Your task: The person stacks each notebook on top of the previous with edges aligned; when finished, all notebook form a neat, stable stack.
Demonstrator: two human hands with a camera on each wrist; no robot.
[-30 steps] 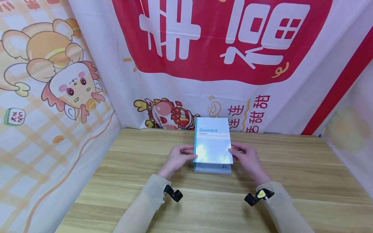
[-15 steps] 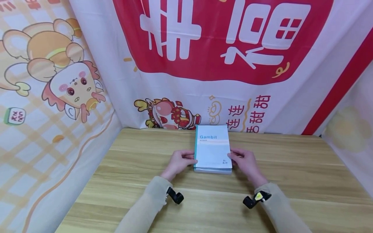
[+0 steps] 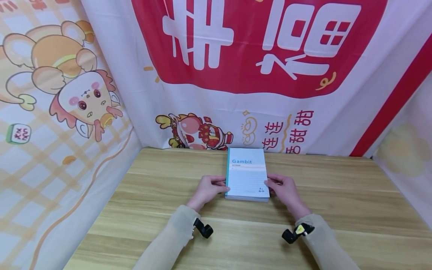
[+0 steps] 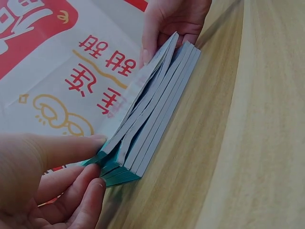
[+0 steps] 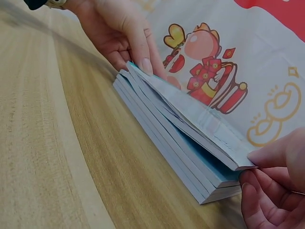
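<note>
A pale notebook (image 3: pixel 247 176) with "Gambit" on its cover and a teal spine lies on top of a stack of similar notebooks (image 4: pixel 164 119). My left hand (image 3: pixel 206 190) pinches its spine side near the front corner, thumb on the cover and fingers curled below. On the opposite side my right hand (image 3: pixel 285 190) holds the edge between thumb and fingers. In the right wrist view, a wedge-shaped gap shows beneath the top notebook at the right hand's corner, with the lower notebooks (image 5: pixel 157 138) flat under it. The left hand's fingers touch the stack's side.
The stack stands on a wooden table (image 3: pixel 162 232) near its back edge. Behind it hangs a white and red printed cloth (image 3: pixel 202 97). Another patterned cloth (image 3: pixel 60 157) borders the left side. Both wrists wear small black cameras (image 3: pixel 204 228).
The top notebook has come down and toward me onto the stack, both hands moving with it. The front gap that showed the cover beneath has closed in the head view.
</note>
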